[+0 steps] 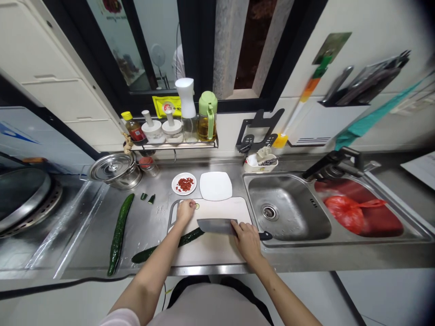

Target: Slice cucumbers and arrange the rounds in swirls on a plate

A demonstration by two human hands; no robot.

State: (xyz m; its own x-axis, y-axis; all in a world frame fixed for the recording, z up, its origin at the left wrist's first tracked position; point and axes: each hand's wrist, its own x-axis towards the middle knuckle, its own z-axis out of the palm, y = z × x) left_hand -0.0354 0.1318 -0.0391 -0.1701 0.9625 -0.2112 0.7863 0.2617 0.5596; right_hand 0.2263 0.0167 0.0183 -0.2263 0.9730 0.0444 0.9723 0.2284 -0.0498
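Observation:
A white cutting board (217, 210) lies on the steel counter by the sink. My right hand (248, 240) is closed round the handle of a cleaver (215, 225), whose blade lies across the board. One cucumber (159, 246) lies partly on the board, running under my left forearm. My left hand (185, 211) rests at the board's far left corner, fingers curled, touching a small cucumber slice (197, 206). A second whole cucumber (118, 233) lies on the counter to the left.
Two cut cucumber ends (148, 198) sit near a lidded steel pot (115, 170). Behind the board stand a plate of chopped red chili (184, 184) and an empty white plate (215, 185). A double sink (288, 213) holds a red bag (345, 213). A condiment shelf (173, 144) hangs above.

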